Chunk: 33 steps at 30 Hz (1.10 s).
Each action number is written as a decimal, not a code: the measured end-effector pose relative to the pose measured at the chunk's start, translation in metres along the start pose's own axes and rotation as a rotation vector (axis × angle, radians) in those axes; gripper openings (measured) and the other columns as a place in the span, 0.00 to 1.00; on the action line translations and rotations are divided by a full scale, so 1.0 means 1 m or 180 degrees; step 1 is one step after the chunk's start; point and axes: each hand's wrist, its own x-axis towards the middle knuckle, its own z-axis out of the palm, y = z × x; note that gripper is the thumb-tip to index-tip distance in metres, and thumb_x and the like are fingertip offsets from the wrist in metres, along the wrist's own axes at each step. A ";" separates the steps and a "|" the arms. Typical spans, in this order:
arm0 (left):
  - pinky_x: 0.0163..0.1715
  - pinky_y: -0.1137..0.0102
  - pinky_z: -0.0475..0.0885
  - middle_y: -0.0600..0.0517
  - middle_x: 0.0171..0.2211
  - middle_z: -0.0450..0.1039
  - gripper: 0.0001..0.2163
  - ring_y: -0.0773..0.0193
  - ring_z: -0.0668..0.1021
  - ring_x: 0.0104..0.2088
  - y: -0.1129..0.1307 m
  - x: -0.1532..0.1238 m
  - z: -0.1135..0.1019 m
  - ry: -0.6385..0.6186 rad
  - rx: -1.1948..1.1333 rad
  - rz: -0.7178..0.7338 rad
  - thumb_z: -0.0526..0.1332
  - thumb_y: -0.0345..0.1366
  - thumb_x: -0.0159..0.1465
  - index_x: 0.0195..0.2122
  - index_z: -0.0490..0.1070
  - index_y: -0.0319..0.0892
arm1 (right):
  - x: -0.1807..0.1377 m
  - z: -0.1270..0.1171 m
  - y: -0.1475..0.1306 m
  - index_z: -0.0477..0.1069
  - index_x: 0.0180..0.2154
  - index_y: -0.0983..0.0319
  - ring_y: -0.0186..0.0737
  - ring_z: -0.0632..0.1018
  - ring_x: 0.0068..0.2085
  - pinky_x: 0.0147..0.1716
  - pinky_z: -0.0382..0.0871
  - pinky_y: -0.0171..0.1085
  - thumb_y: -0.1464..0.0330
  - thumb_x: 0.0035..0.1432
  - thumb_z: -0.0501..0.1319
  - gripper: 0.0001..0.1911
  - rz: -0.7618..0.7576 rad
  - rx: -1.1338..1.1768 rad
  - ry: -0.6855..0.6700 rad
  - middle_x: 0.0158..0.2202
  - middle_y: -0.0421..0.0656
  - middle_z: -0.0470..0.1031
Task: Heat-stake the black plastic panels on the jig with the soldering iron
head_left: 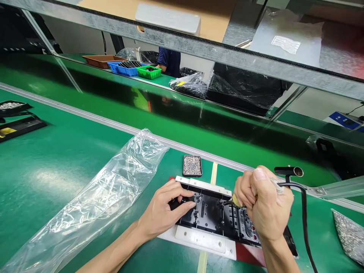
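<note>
A black plastic panel lies in a white fixture on the green bench, right in front of me. My left hand rests on the panel's left end, with thumb and forefinger pinched at a screw hole; what they hold is too small to name. My right hand is wrapped in a fist round an electric screwdriver. Its tip points down at the panel's middle, and its black cable hangs off to the right.
A small black tray of screws sits just behind the fixture. An empty clear plastic bag lies to the left, a bag of screws at far right. Black trays at far left. Across the conveyor, another person stands by coloured bins.
</note>
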 end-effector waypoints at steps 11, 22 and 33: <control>0.69 0.47 0.55 0.57 0.29 0.67 0.06 0.68 0.73 0.31 0.001 -0.001 0.000 -0.0010 -0.0032 -0.0083 0.65 0.39 0.69 0.44 0.80 0.49 | 0.001 0.002 0.001 0.53 0.23 0.59 0.28 0.56 0.17 0.14 0.52 0.30 0.62 0.68 0.62 0.25 0.0040 0.0029 0.0030 0.17 0.33 0.52; 0.66 0.48 0.57 0.58 0.28 0.66 0.06 0.67 0.72 0.31 0.002 0.000 0.000 -0.0008 0.0000 -0.0093 0.65 0.40 0.69 0.44 0.80 0.49 | 0.000 0.002 0.001 0.53 0.23 0.59 0.28 0.57 0.16 0.14 0.53 0.30 0.60 0.69 0.62 0.26 -0.0057 -0.0040 0.0002 0.17 0.33 0.53; 0.66 0.48 0.58 0.57 0.29 0.66 0.06 0.67 0.72 0.31 0.003 0.001 0.000 0.0011 -0.0005 -0.0100 0.65 0.41 0.69 0.44 0.80 0.49 | -0.001 0.002 0.002 0.53 0.23 0.59 0.28 0.56 0.17 0.14 0.52 0.30 0.60 0.69 0.62 0.26 -0.0043 -0.0024 -0.0010 0.16 0.34 0.53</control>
